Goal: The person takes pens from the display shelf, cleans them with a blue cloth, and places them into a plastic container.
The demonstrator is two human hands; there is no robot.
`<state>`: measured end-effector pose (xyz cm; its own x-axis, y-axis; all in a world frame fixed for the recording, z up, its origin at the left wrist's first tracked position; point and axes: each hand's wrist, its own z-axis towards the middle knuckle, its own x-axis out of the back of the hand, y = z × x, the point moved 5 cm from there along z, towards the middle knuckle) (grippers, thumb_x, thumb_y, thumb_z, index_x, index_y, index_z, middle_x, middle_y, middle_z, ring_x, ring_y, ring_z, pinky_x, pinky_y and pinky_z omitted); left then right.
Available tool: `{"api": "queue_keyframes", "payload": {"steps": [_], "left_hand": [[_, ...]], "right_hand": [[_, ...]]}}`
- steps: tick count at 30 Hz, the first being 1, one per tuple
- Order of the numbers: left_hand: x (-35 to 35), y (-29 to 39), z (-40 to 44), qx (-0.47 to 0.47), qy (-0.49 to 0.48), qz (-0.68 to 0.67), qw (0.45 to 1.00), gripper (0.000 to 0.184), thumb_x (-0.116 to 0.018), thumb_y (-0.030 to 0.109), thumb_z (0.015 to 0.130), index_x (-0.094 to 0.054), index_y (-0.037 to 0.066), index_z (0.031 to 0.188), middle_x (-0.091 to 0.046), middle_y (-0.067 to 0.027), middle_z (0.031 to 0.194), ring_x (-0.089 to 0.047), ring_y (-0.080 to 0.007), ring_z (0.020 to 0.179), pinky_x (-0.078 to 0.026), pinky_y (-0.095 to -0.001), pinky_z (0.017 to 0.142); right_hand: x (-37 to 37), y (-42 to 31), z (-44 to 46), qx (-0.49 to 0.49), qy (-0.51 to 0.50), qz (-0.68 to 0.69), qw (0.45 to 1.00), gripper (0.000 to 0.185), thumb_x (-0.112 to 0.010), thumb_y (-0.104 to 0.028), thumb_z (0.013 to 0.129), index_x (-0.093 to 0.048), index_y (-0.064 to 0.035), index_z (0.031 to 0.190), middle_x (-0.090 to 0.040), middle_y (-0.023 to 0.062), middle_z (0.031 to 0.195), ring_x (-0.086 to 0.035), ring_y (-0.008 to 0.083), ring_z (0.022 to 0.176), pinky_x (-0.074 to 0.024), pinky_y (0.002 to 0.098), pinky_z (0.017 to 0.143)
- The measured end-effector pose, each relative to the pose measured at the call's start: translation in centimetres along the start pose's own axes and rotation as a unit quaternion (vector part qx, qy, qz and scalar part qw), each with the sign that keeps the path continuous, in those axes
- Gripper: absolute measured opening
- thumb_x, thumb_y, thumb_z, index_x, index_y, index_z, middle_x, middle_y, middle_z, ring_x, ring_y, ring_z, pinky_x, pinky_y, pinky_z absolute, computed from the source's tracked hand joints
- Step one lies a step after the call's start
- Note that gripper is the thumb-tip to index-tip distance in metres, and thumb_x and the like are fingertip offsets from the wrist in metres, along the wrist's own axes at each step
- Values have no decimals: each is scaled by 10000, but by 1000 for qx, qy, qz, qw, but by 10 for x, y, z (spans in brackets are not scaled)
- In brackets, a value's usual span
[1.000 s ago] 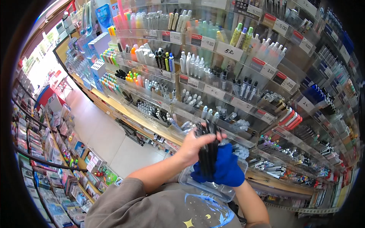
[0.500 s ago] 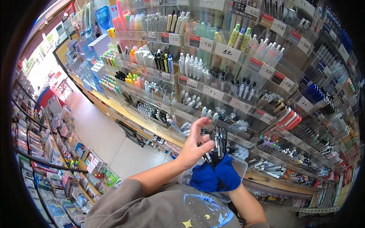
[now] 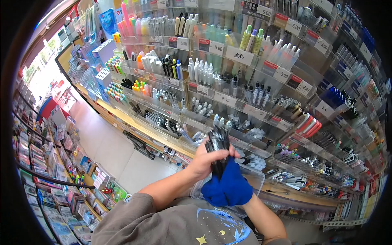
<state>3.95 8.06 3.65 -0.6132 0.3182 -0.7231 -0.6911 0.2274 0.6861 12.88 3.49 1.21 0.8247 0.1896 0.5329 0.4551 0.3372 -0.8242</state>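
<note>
Blue fabric (image 3: 228, 185) hides the right hand and the lower ends of the black pens (image 3: 219, 141). The clear bin (image 3: 261, 180) is partly covered. Small print on price labels (image 3: 282, 74) is unreadable.

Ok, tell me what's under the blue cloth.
Under the blue cloth, a clear plastic container partly shows. Covered and unseen: the right hand, the lower ends of the black pens, and anything beneath.

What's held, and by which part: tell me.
A bundle of slim black pens: the bare left hand wraps its middle; the blue-cloth-covered right hand seems to grip its lower end.
</note>
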Motion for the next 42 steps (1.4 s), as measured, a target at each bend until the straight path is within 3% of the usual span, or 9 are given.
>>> {"api": "queue_keyframes", "payload": {"steps": [7,15,18,20,24,28,33,36,42], "left_hand": [[18,32,2,-4,78,-56,995,195,-599,83,780,-489,15,925,-563,-62,813,-612,-194,791,-500,-334,736],[5,-10,-7,-17,139,97,985,267,-647,59,774,-478,27,977,-617,-99,884,-614,-189,842,-483,-318,785],[-4,-11,-8,9,110,145,983,283,-658,96,785,-475,31,991,-624,-137,982,-593,-197,947,-465,-310,824],[-2,-8,-6,44,71,123,989,302,-662,106,784,-477,36,1012,-619,-141,1000,-586,-205,970,-460,-321,846],[1,-10,1,116,-11,-33,993,380,-651,75,786,-470,20,1116,-626,-131,980,-609,-223,951,-477,-331,842],[10,-18,-1,146,38,-20,988,410,-654,53,768,-478,8,1136,-638,-143,939,-627,-255,914,-493,-366,829],[8,-6,0,79,84,21,993,268,-659,62,769,-529,-2,994,-632,-123,885,-641,-243,838,-522,-363,775],[11,3,1,76,126,-10,989,222,-661,86,777,-546,-11,940,-625,-113,872,-641,-239,832,-532,-366,758],[18,11,0,56,129,-20,990,213,-656,111,793,-565,-18,935,-633,-116,847,-644,-222,798,-539,-348,748]], "right_hand": [[-6,15,-14,-188,-238,-61,951,560,-735,-245,649,-455,3,1066,-592,69,675,-593,233,677,-468,311,650],[11,-3,6,83,-150,-186,968,613,-669,-203,716,-388,30,1209,-519,213,1114,-536,340,993,-443,377,807],[4,3,0,134,24,-78,988,254,-513,-106,822,-471,-16,1056,-584,158,951,-590,299,823,-478,370,716],[10,-3,2,-73,-24,136,988,240,-535,-129,821,-476,-28,1031,-589,132,936,-596,243,795,-480,337,692],[1,1,-6,34,-177,103,978,215,-558,-162,825,-487,-48,993,-593,77,862,-591,161,728,-473,291,624],[-20,23,-7,-144,-177,371,900,202,-537,-202,844,-498,-38,955,-588,52,743,-581,162,663,-460,292,562],[1,-19,-2,23,-176,-329,927,375,-534,-240,829,-473,113,938,-561,111,638,-556,207,495,-440,317,461],[4,-29,-8,25,-138,-358,923,622,-575,-186,745,-298,308,1003,-555,210,636,-572,264,474,-423,351,368],[1,-13,-24,121,-189,-351,909,513,-561,-129,751,-377,227,1072,-587,204,691,-613,263,579,-481,327,481]]}}
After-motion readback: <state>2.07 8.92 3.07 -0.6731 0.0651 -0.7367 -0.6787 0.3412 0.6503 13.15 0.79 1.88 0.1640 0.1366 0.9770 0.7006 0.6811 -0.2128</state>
